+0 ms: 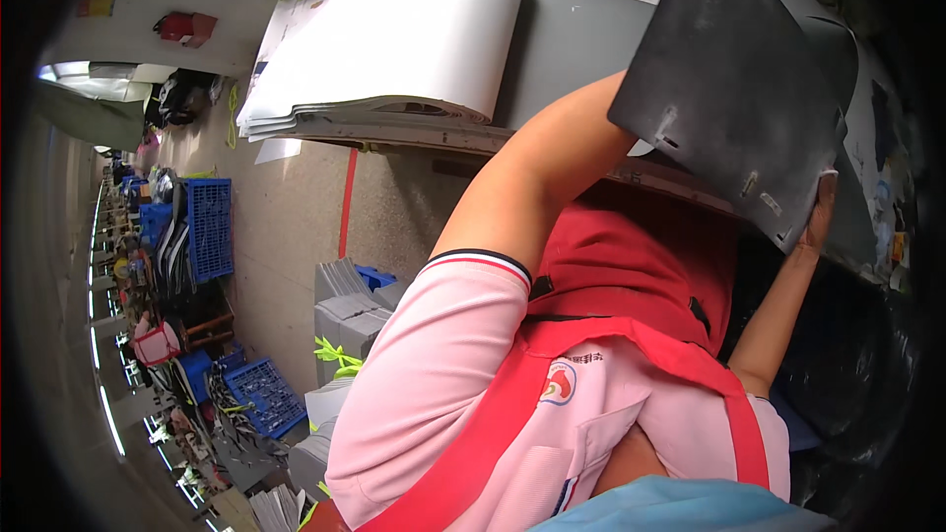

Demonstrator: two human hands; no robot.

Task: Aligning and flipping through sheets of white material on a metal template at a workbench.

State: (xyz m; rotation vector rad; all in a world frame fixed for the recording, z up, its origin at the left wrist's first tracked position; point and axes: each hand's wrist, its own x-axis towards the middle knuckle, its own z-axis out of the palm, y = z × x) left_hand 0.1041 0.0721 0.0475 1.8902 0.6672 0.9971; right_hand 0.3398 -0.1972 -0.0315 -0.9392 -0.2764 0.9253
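Observation:
A stiff dark grey sheet (734, 89), with small slots and pale scuffs near its lower edge, is tilted up over the worktable at the upper right. My right hand (817, 211) grips its lower right edge, with the fingers partly behind it. My left forearm reaches up and passes behind the sheet, which hides my left hand entirely, so its hold cannot be seen. Beyond the sheet's right side, another dark curved piece (836, 54) shows in part. Left of the sheet, a thick stack of large white sheets (394, 34) lies curled over on the table.
The grey tabletop (567, 49) shows between the white stack and my left arm. Grey stacked sheets (350, 320) with yellow-green ties stand on the floor at my left. Blue plastic crates (209, 229) and piled materials lie farther left. Dark shiny material (838, 355) is at my right.

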